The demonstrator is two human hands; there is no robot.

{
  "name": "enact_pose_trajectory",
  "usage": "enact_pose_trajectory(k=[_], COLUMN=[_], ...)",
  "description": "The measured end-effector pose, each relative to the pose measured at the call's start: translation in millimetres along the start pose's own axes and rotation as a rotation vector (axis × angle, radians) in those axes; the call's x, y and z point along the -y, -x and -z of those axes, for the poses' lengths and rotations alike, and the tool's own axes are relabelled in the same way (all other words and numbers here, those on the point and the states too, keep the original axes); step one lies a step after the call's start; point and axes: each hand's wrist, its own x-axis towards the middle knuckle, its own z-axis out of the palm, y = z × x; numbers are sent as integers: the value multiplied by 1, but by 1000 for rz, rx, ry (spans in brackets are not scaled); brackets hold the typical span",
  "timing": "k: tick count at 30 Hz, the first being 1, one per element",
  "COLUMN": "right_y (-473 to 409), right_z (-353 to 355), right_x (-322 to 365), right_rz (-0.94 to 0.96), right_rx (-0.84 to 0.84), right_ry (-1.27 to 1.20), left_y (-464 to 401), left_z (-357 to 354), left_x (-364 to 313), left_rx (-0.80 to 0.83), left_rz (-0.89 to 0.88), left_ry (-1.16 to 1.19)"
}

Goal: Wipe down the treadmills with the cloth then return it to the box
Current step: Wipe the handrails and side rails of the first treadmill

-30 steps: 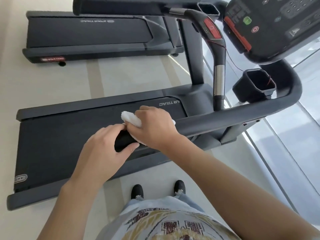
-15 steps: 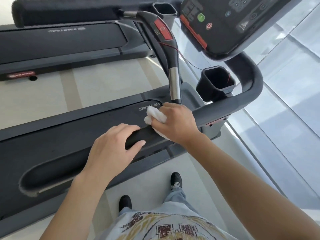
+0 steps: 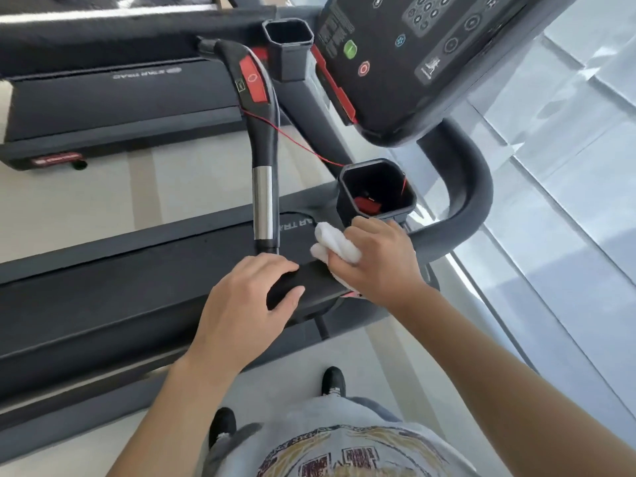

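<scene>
On the padded black treadmill handrail (image 3: 311, 282) my left hand (image 3: 247, 311) grips while my right hand (image 3: 377, 261) clutches the bunched white cloth (image 3: 334, 244), which I should press firmly and wrap fully around.

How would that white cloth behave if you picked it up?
Probably floppy: the cloth bunches into soft folds where the right hand grips it against the handrail. Likely light, since it is held easily. It would not roll, just slump.
</scene>
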Motion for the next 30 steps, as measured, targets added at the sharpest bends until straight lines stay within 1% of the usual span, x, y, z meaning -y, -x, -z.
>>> enact_pose_trajectory(k=[3,5,9,12,14,17,21,22,25,27,30], right_y=[4,6,9,-9,-34,-73,-82,-78,-70,-72,-89], right_z=[15,23,37,53,59,41,-1,-6,-8,-8,-17], right_x=[-29,-42,-59,-64,-66,-70,-68,-68,-76,-79,-78], right_rz=[51,83,33,-49,-63,-51,49,88,177,213,184], right_rx=[11,68,172,123,76,117,335,354,310,305,330], right_ry=[-42,-52,-117,-230,-256,-244,-99,-72,-57,-56,-118], left_y=[-19,-30,-47,-52,-53,-52,-49,-49,-52,-57,-62], left_z=[-17,-27,-39,-43,-45,-48,-52,-53,-55,-54,-52], left_x=[-23,-35,-47,-53,-56,-58,-57,-57,-57,-58,-61], left_rx=[8,21,49,44,22,-21,-79,-88,-71,-11,54], left_rz=[33,55,107,166,211,246,231,231,248,270,312], left_ry=[-2,0,-8,-40,-53,-108,-186,-194,-251,-283,-272])
